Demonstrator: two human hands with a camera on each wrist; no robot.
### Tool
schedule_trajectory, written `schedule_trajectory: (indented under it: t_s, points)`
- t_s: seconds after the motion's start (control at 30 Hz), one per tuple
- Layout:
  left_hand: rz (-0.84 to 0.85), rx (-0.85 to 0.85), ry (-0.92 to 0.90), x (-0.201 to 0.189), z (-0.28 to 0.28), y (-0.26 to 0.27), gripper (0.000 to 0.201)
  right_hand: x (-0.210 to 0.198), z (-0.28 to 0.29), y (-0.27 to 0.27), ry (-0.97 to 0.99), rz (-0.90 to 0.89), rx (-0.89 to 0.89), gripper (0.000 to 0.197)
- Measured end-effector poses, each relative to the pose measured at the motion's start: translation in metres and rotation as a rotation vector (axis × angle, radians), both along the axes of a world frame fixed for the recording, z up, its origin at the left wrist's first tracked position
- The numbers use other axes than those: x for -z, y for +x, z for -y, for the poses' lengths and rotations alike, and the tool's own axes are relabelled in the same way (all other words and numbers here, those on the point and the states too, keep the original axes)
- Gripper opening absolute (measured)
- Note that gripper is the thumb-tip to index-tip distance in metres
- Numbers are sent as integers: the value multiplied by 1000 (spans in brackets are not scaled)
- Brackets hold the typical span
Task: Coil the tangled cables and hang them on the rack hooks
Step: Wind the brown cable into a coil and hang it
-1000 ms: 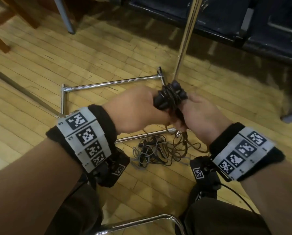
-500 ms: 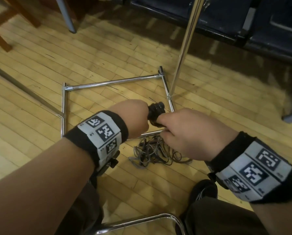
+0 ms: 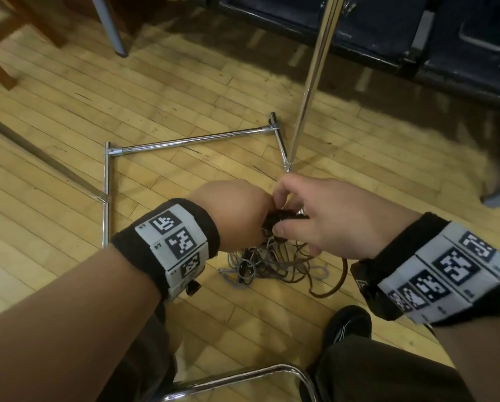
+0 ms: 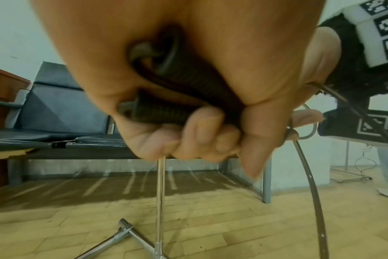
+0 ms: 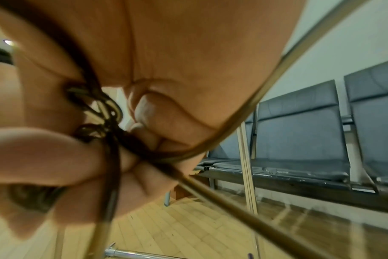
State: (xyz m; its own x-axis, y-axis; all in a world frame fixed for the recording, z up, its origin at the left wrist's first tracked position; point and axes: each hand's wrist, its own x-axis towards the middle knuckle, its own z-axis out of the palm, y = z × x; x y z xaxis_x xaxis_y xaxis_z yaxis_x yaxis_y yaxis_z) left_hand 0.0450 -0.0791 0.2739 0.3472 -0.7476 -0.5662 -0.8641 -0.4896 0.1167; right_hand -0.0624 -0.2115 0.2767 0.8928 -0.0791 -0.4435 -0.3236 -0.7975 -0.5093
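Observation:
My left hand (image 3: 237, 216) is a fist round a dark coiled cable bundle (image 3: 275, 223); in the left wrist view the ribbed coil (image 4: 188, 99) fills the palm of my left hand (image 4: 202, 133). My right hand (image 3: 283, 211) meets it from the right and pinches a strand of the same cable, seen close as dark cable (image 5: 109, 136) between the fingers (image 5: 55, 157). Below both hands, a tangle of grey and brown cables (image 3: 272, 265) lies on the floor. The chrome rack pole (image 3: 309, 82) rises just beyond my hands. No hooks show.
The rack's chrome base bars (image 3: 191, 139) form a frame on the wooden floor. Dark bench seats (image 3: 417, 39) line the back. A chair's chrome frame (image 3: 243, 378) is right under me, a shoe (image 3: 347, 323) beside it. A loose brown cable (image 3: 341, 280) curves right of the tangle.
Both hands have dropped lower with the bundle, which now sits mostly hidden between them. The right hand has shifted from a closed grip to pinching a strand with its fingers spread.

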Motion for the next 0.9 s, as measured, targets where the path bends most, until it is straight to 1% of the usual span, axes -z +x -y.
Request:
schedule_trajectory:
  t_s: [0.1, 0.17, 0.2, 0.23, 0.3, 0.33, 0.37, 0.4, 0.43, 0.5, 0.57, 0.6, 0.67, 0.77, 0.8, 0.9]
  points:
    - [129, -89, -158, -2, -2, 7, 5, 2, 3, 3, 52, 90, 108, 24]
    - [190, -180, -304, 2, -5, 15, 12, 2, 6, 3, 119, 155, 198, 22]
    - [190, -255, -403, 5, -7, 18, 24, 3, 7, 2, 143, 177, 236, 22]
    - [159, -349, -502, 8, -9, 20, 44, 4, 8, 2, 158, 194, 271, 23]
    - [18, -569, -633, 12, -11, 25, 84, 8, 10, 1, 183, 232, 338, 24]
    - [-61, -679, -656, 12, -12, 26, 95, 9, 11, 2, 196, 257, 376, 23]
    - [-129, -760, -653, 14, -12, 26, 99, 11, 13, 3, 215, 283, 424, 21]
    - [-189, -804, -638, 15, -12, 27, 99, 12, 15, 4, 249, 308, 485, 19]
    - [-243, -808, -613, 17, -12, 26, 97, 12, 16, 5, 292, 328, 550, 17]
    - [-367, -735, -555, 19, -11, 20, 96, 11, 17, 9, 366, 346, 643, 17]
    - [-452, -614, -532, 20, -7, 10, 94, 11, 12, 12, 408, 326, 649, 18]
    - [-443, -554, -532, 20, -6, 7, 89, 12, 8, 13, 415, 308, 628, 17]
    - [-361, -476, -523, 20, -4, 5, 72, 13, 0, 15, 385, 266, 573, 17]
    - [-272, -441, -480, 18, -6, 8, 44, 14, -8, 15, 361, 193, 514, 17]
    - [-252, -424, -469, 18, -8, 9, 37, 14, -9, 15, 358, 171, 497, 18]
    - [-251, -376, -445, 15, -10, 11, 28, 16, -13, 15, 292, 114, 447, 23]
